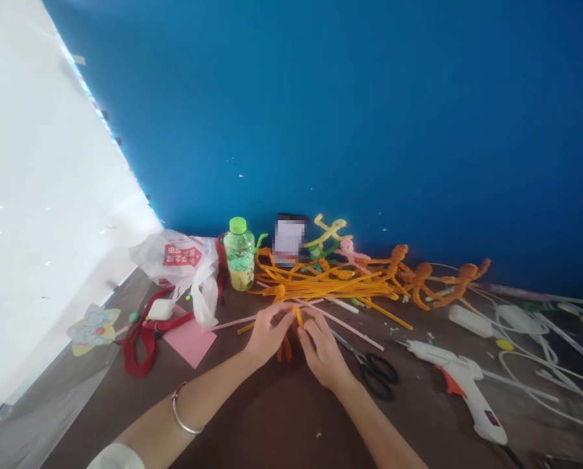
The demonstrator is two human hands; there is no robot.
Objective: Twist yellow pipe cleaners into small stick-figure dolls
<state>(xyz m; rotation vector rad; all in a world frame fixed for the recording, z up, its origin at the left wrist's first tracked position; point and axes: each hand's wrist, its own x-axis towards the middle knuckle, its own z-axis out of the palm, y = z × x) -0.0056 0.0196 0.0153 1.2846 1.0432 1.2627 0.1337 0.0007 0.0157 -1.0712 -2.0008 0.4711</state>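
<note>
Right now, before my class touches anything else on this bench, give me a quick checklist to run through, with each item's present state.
1. Both hands on the work: the left hand and right hand pinch an orange pipe cleaner: ok.
2. Spare supply: the pile of orange pipe cleaners lies just beyond the hands: ok.
3. Sharp tools: the black-handled scissors lie closed or nearly so, handles apart from the hands: ok.
4. Hot glue gun: on its side at right; whether it is hot: cannot tell.
5. Drink: the green-capped bottle stands upright, capped: ok.
6. Working space: pale pink straws cross behind the hands: not ok.
</note>
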